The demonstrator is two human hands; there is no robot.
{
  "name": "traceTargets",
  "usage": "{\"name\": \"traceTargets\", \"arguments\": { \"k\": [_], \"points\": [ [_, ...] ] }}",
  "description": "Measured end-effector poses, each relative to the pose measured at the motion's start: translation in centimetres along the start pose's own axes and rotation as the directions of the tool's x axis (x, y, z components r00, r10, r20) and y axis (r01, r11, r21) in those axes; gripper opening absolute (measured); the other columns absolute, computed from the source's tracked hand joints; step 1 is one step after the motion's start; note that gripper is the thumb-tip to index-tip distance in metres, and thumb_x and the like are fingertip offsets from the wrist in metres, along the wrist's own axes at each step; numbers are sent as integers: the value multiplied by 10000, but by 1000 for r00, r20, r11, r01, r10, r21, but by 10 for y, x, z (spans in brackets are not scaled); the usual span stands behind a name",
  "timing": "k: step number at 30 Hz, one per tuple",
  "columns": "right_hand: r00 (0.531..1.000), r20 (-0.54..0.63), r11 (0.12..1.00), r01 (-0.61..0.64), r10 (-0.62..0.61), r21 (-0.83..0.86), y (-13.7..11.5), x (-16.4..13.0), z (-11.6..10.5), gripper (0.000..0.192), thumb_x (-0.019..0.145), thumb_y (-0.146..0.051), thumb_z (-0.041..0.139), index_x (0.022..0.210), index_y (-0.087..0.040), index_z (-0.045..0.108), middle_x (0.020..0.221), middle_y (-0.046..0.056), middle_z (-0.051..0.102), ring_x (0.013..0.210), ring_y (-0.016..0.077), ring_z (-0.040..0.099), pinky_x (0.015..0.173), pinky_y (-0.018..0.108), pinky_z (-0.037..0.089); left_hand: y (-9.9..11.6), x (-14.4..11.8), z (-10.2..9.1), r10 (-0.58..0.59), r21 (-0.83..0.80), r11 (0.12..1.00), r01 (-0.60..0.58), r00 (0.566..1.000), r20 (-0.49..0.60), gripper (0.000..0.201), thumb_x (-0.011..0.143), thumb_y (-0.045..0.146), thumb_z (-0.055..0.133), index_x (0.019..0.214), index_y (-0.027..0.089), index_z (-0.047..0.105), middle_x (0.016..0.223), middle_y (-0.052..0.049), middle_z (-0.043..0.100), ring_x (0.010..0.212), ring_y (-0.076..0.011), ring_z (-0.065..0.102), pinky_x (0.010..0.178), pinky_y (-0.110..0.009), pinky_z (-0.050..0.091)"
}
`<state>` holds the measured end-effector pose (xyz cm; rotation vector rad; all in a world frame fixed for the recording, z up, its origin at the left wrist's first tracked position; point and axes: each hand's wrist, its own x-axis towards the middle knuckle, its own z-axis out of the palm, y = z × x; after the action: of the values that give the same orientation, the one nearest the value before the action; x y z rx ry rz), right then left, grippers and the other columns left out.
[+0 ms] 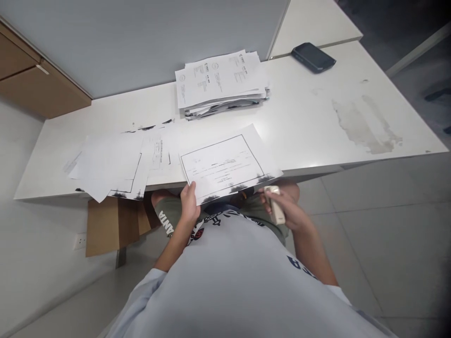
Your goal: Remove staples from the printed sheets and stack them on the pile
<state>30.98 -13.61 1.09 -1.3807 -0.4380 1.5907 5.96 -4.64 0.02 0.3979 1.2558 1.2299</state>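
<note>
A person's left hand (189, 203) pinches the near corner of a printed sheet (225, 164), its grip closed on the paper at the worktop (317, 122) edge. At three o'clock from it, the right hand (287, 209) wraps closed around a small cream stapler (275, 203). A paper stack (220, 82) lies at twelve o'clock, loose pages (112, 166) at nine, a phone (313, 57) at one.

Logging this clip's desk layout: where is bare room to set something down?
Bare white desk lies between the tall paper stack, the black phone and the grey stain. Crowded: loose sheets at left.
</note>
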Motion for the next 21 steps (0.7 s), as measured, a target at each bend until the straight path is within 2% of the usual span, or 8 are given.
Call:
{"name": "traceTargets", "arguments": {
  "k": [3, 5, 7, 9, 12, 15, 18, 21],
  "points": [
    [968, 228, 993, -113, 106, 18, 14, -3, 41, 449, 625, -459, 829, 923, -180, 643, 681, -19, 596, 473, 85, 469, 406, 209, 344, -17, -7, 17, -9, 2, 1000, 9, 1000, 6, 324, 736, 374, 805, 923, 148, 668, 990, -81, 741, 924, -199, 697, 865, -304, 550],
    [917, 360, 984, -174, 174, -31, 19, 5, 65, 407, 625, -469, 829, 821, -164, 646, 616, -17, 583, 460, 80, 453, 400, 198, 319, -26, -11, 25, -32, 26, 999, 31, 998, 61, 354, 723, 397, 807, 918, 139, 665, 945, -82, 738, 895, -201, 696, 813, -286, 547],
    [875, 431, 976, -196, 219, -99, 22, 15, 79, 401, 634, -502, 813, 713, -150, 637, 518, -14, 548, 435, 82, 437, 394, 197, 298, -31, -12, 29, -55, 92, 995, 43, 990, 132, 366, 711, 411, 809, 901, 131, 669, 870, -77, 732, 826, -198, 692, 735, -265, 536],
    [874, 436, 976, -182, 215, -115, 23, 24, 84, 421, 645, -534, 793, 658, -146, 632, 459, -12, 520, 421, 87, 438, 399, 199, 300, -31, -10, 28, -32, 188, 982, -2, 984, 178, 351, 709, 417, 808, 864, 131, 675, 797, -58, 718, 732, -174, 668, 652, -237, 506],
    [901, 392, 982, -170, 186, -77, 25, 30, 81, 461, 693, -596, 730, 669, -142, 650, 460, 5, 544, 418, 95, 459, 417, 203, 324, -26, -4, 22, 47, 309, 944, -115, 975, 217, 320, 711, 415, 807, 791, 130, 684, 736, -36, 697, 634, -134, 603, 577, -208, 453],
    [900, 398, 982, -190, 179, -12, 28, 30, 78, 504, 745, -635, 631, 674, -137, 664, 509, 44, 605, 412, 106, 468, 415, 222, 329, -18, 1, 16, 27, 379, 916, -132, 962, 271, 313, 715, 425, 802, 759, 135, 693, 642, -18, 657, 555, -122, 544, 521, -210, 411],
    [924, 348, 982, -183, 158, 41, 32, 29, 79, 470, 735, -597, 631, 613, -143, 638, 549, 73, 642, 402, 111, 448, 394, 242, 307, -14, 4, 13, -12, 436, 889, -142, 943, 331, 302, 723, 437, 792, 799, 156, 712, 632, -19, 656, 581, -148, 568, 537, -222, 426],
    [967, 222, 989, -138, 122, 58, 35, 31, 83, 476, 746, -616, 610, 614, -158, 626, 458, 58, 585, 387, 130, 436, 386, 254, 287, -11, 8, 13, -26, 483, 854, -191, 913, 407, 311, 740, 447, 766, 849, 158, 730, 757, -50, 713, 674, -177, 619, 610, -243, 471]
  ]
}}
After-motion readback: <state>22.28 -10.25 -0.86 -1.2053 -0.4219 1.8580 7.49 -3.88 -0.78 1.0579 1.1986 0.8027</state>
